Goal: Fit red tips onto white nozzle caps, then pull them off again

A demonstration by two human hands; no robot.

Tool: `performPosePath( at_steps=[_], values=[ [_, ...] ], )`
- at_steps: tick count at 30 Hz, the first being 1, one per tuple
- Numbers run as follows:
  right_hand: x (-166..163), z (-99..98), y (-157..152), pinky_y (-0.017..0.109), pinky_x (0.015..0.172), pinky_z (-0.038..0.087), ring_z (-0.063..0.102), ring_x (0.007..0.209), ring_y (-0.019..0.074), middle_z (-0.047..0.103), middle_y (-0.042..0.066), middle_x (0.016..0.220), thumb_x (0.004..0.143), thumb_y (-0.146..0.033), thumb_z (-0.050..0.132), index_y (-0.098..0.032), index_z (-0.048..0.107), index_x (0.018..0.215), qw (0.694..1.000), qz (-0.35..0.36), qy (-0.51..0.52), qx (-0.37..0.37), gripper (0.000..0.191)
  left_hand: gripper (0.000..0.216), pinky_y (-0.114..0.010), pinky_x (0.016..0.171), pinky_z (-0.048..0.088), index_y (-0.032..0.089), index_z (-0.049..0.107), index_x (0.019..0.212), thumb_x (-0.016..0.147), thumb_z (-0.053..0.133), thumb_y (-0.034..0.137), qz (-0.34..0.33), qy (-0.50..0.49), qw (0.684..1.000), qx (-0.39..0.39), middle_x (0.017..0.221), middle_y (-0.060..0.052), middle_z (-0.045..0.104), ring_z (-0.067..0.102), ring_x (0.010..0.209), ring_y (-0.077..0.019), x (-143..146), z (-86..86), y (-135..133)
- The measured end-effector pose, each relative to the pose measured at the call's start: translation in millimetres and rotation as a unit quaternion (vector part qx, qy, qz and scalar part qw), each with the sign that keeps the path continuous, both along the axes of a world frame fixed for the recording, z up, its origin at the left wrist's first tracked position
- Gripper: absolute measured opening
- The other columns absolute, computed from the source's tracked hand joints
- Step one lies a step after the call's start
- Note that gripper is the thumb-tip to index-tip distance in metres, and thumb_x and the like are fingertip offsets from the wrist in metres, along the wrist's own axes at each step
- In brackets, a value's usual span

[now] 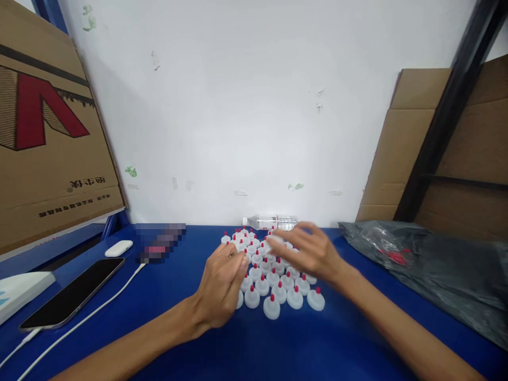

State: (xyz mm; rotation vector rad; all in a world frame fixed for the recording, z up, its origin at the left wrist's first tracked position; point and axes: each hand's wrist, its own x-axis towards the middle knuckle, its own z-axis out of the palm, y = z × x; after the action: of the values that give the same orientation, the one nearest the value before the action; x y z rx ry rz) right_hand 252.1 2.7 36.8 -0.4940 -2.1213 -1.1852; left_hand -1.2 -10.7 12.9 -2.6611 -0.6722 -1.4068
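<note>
Many white round caps with red tips point(272, 307) stand close together on the blue table point(166, 307). At the left edge of this group is my left hand point(222, 286), its fingers curled and pressed together. Whatever is inside it is hidden by the fingers. My right hand point(309, 251) hovers over the right and back part of the group, smeared by motion, with some fingers stretched toward the left. A blurred white shape point(274, 243) shows by its fingertips; I cannot tell whether it is held or lies among the caps.
Behind the caps, a clear plastic bottle point(273, 221) lies along the white wall point(246, 106). On the left are a phone point(73, 293), a white earbud case point(119, 248), a white cable point(95, 308) and a cardboard box point(51, 174). Grey plastic point(432, 270) covers the right side.
</note>
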Motion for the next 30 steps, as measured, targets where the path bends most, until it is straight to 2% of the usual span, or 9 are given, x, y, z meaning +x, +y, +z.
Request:
performPosePath(
  at_steps=[3, 6, 8, 11, 12, 14, 18, 23, 30],
  values=[
    [35.8, 2.8, 14.4, 0.037, 0.082, 0.045, 0.065, 0.085, 0.0194, 0.073, 0.006, 0.103, 0.096, -0.026, 0.062, -0.022, 0.063, 0.109, 0.987, -0.083, 0.130, -0.051, 0.014, 0.031, -0.034, 0.060, 0.030, 0.020, 0.032, 0.069, 0.098, 0.029, 0.010, -0.078, -0.005, 0.997, 0.014, 0.058, 0.001, 0.039, 0.034, 0.058, -0.0154, -4.2, 2.6, 0.7],
    [43.9, -0.1, 18.5, 0.033, 0.072, 0.046, 0.062, 0.074, 0.0183, 0.069, 0.006, 0.091, 0.099, -0.031, 0.053, -0.019, 0.062, 0.097, 0.949, -0.070, 0.261, -0.163, 0.015, 0.026, -0.036, 0.053, 0.028, 0.022, 0.032, 0.068, 0.093, 0.032, 0.014, -0.184, 0.099, 0.970, 0.121, 0.055, 0.000, 0.041, 0.032, 0.052, -0.0162, 0.2, -4.3, -4.8],
    [26.5, -5.6, 10.1, 0.029, 0.064, 0.043, 0.058, 0.064, 0.0148, 0.066, 0.004, 0.085, 0.101, -0.034, 0.047, -0.019, 0.060, 0.093, 0.920, -0.025, 0.282, -0.271, 0.021, 0.026, -0.036, 0.047, 0.025, 0.022, 0.034, 0.066, 0.091, 0.035, 0.017, -0.206, 0.193, 0.949, 0.141, 0.053, -0.001, 0.043, 0.033, 0.048, -0.0162, 6.5, -13.5, -13.5],
    [-18.7, -19.2, -16.8, 0.025, 0.052, 0.037, 0.051, 0.052, 0.0109, 0.056, -0.002, 0.066, 0.104, -0.040, 0.035, -0.020, 0.053, 0.083, 0.846, 0.109, 0.287, -0.436, 0.033, 0.021, -0.035, 0.040, 0.023, 0.021, 0.044, 0.069, 0.090, 0.046, 0.024, -0.151, 0.327, 0.930, 0.079, 0.054, 0.001, 0.048, 0.036, 0.042, -0.0145, 13.8, -26.2, -25.3],
    [-33.7, -24.9, -26.9, 0.024, 0.051, 0.036, 0.049, 0.050, 0.0096, 0.054, -0.004, 0.064, 0.105, -0.040, 0.031, -0.020, 0.051, 0.083, 0.809, 0.145, 0.292, -0.489, 0.035, 0.018, -0.034, 0.040, 0.026, 0.021, 0.047, 0.071, 0.088, 0.051, 0.024, -0.141, 0.357, 0.922, 0.060, 0.056, 0.001, 0.052, 0.039, 0.042, -0.0143, 14.9, -28.5, -26.9],
    [-56.7, -36.8, -43.3, 0.023, 0.053, 0.036, 0.046, 0.050, 0.0093, 0.051, -0.004, 0.064, 0.105, -0.042, 0.029, -0.021, 0.050, 0.085, 0.771, 0.196, 0.248, -0.553, 0.036, 0.008, -0.032, 0.045, 0.036, 0.019, 0.053, 0.077, 0.082, 0.059, 0.023, -0.134, 0.395, 0.908, 0.041, 0.066, -0.001, 0.062, 0.051, 0.052, -0.0160, 15.2, -29.7, -25.9],
    [-67.5, -55.2, -46.6, 0.025, 0.060, 0.038, 0.050, 0.059, 0.0113, 0.054, -0.002, 0.070, 0.102, -0.040, 0.034, -0.021, 0.050, 0.088, 0.791, 0.202, 0.203, -0.540, 0.029, 0.005, -0.034, 0.061, 0.044, 0.020, 0.057, 0.086, 0.082, 0.058, 0.023, -0.119, 0.409, 0.905, 0.017, 0.085, -0.005, 0.070, 0.062, 0.072, -0.0218, 12.6, -24.3, -13.8],
    [-51.4, -62.6, -16.7, 0.026, 0.063, 0.040, 0.055, 0.063, 0.0131, 0.060, -0.001, 0.077, 0.104, -0.036, 0.033, -0.021, 0.051, 0.091, 0.829, 0.111, 0.187, -0.516, 0.027, 0.018, -0.032, 0.052, 0.035, 0.020, 0.052, 0.078, 0.094, 0.045, 0.021, -0.059, 0.384, 0.921, -0.022, 0.070, -0.001, 0.065, 0.057, 0.056, -0.0163, 7.7, -22.2, 6.9],
    [-38.4, -64.1, 6.2, 0.027, 0.067, 0.043, 0.058, 0.067, 0.0148, 0.064, 0.000, 0.083, 0.106, -0.037, 0.033, -0.021, 0.053, 0.096, 0.844, 0.043, 0.196, -0.498, 0.027, 0.026, -0.030, 0.054, 0.031, 0.019, 0.049, 0.074, 0.098, 0.042, 0.023, -0.006, 0.361, 0.932, -0.038, 0.065, 0.001, 0.062, 0.055, 0.053, -0.0140, 0.8, -23.2, 25.3]
  ],
)
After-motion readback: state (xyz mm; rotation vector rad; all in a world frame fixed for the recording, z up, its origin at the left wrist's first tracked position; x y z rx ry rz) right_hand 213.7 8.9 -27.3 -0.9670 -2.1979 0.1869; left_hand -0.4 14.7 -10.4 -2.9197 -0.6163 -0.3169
